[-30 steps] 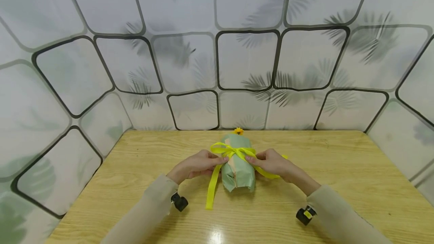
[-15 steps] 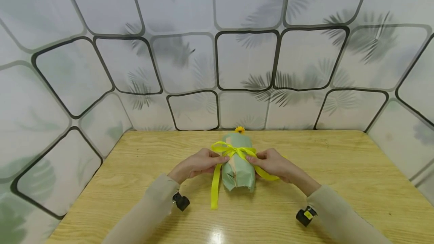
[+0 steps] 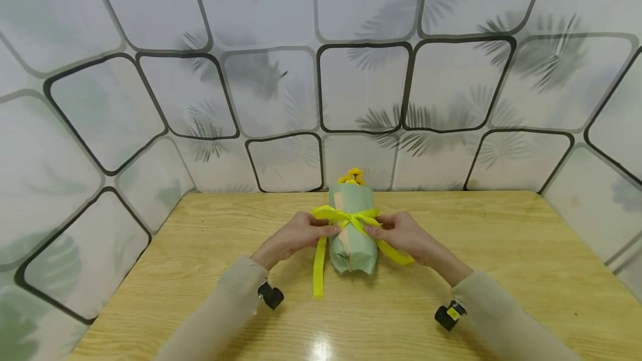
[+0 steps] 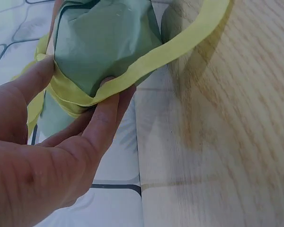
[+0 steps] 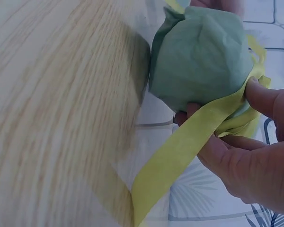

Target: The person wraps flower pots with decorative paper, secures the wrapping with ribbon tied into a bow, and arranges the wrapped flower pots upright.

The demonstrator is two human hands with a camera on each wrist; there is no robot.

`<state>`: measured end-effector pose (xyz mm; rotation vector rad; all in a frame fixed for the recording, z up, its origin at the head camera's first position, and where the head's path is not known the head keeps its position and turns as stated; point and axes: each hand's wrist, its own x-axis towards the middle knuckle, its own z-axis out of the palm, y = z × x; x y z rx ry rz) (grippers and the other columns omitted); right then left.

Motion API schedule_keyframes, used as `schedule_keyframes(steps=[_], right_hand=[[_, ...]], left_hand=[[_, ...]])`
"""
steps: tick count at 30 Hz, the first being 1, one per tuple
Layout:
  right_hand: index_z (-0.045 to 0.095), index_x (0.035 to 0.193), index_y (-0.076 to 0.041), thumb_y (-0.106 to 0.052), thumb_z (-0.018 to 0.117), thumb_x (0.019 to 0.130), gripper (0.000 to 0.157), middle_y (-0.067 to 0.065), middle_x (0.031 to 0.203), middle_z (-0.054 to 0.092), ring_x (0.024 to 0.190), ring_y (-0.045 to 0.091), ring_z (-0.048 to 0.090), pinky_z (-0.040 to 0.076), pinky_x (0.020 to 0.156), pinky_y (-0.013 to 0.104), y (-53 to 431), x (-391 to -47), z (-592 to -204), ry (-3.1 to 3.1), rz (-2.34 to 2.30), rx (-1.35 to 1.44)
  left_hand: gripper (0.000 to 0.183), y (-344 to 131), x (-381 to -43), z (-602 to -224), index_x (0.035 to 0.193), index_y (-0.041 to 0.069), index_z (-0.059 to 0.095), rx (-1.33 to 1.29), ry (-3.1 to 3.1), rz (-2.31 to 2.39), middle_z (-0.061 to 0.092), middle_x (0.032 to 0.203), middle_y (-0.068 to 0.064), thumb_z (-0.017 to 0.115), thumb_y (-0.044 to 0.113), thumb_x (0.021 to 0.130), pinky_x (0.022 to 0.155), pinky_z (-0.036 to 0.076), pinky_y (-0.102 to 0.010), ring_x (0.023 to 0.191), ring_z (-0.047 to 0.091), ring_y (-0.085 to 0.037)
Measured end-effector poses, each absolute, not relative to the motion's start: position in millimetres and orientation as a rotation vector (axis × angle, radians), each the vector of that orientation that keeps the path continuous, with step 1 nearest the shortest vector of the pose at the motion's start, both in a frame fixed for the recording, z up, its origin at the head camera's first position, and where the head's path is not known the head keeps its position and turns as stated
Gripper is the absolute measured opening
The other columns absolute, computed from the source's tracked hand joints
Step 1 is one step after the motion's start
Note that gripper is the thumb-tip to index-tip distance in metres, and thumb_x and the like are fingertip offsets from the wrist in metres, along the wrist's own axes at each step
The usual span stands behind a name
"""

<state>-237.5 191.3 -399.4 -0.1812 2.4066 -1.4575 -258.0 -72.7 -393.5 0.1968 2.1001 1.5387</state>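
Observation:
A small bouquet in pale green wrapping paper is in front of me, and yellow-orange flowers show at its top. Yellow ribbon circles its middle, tied in a bow, with loose tails hanging at both sides. My left hand grips the left side, thumb on the front and fingers behind. On the opposite side my right hand holds it the same way. Both wrist views show the ribbon tails running over the fingers and the wrapper's folded bottom end. How much weight the table takes, I cannot tell.
The wooden table stretches out on both sides of the bouquet. A patterned wall covering with dark outlines and leaf shapes rises at its back and sides. Small black cameras sit on both wrists.
Both hands have raised the bouquet slightly, with its top tipping up. More of the flowers now shows above the wrapper, and the left ribbon tail has swung a little right.

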Motion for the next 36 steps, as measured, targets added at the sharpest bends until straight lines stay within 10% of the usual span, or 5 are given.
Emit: schedule_keyframes(steps=[9,15,36], right_hand=[[0.040,0.154,0.004,-0.031,0.073,0.097,0.075,0.029,0.148,0.052,0.135,0.042,0.055,0.054,0.105,0.049,189.1,-237.3,-391.9,2.400,-1.536,-0.160],[0.043,0.152,0.002,-0.018,0.076,0.094,0.069,0.029,0.150,0.051,0.136,0.045,0.053,0.056,0.102,0.047,188.6,-238.1,-390.0,2.409,-1.608,-0.175],[0.039,0.147,0.000,0.013,0.073,0.084,0.073,0.027,0.151,0.041,0.127,0.051,0.058,0.061,0.090,0.044,190.6,-236.7,-397.0,2.385,-1.820,-0.390]], left_hand=[[0.041,-72.9,-257.6,-391.9,0.126,0.008,0.069,0.250,2.142,1.605,0.073,0.118,-0.009,0.081,0.024,0.090,0.093,0.060,-0.038,0.102,0.070,-0.015],[0.064,-70.7,-257.7,-389.1,0.142,0.002,0.058,0.267,2.257,1.573,0.067,0.130,-0.011,0.083,0.023,0.087,0.097,0.058,-0.038,0.108,0.068,-0.017],[0.050,-67.7,-250.9,-390.3,0.131,0.002,0.056,0.513,2.331,1.666,0.056,0.136,-0.019,0.078,-0.005,0.086,0.097,0.059,-0.039,0.133,0.058,-0.038]])
